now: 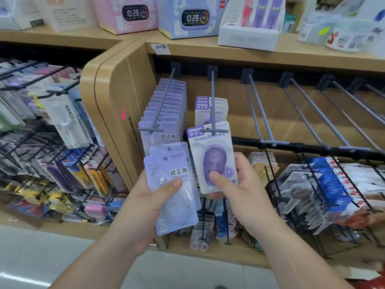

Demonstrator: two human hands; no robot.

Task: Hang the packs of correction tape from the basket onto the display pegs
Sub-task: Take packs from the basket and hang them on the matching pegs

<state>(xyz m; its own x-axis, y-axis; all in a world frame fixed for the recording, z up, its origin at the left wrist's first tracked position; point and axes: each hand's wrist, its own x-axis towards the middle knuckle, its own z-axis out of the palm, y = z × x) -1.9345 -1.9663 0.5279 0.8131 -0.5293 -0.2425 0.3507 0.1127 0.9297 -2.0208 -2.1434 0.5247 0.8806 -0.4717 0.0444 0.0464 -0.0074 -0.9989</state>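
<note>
My left hand (145, 197) holds a small stack of pale lilac correction tape packs (173, 190) below the left peg (164, 103), which carries a full row of the same packs. My right hand (235, 180) grips a purple Campus correction tape pack (210, 155) with the thumb on its blister. That pack's top hole sits at the tip of the second peg (213, 107), where a few matching packs hang further back. The basket is out of view.
Several bare grey pegs (312, 113) reach out to the right under the wooden shelf (250, 55). Black wire racks full of stationery stand at left (52, 142) and lower right (333, 184). Clock boxes (187, 19) sit on top.
</note>
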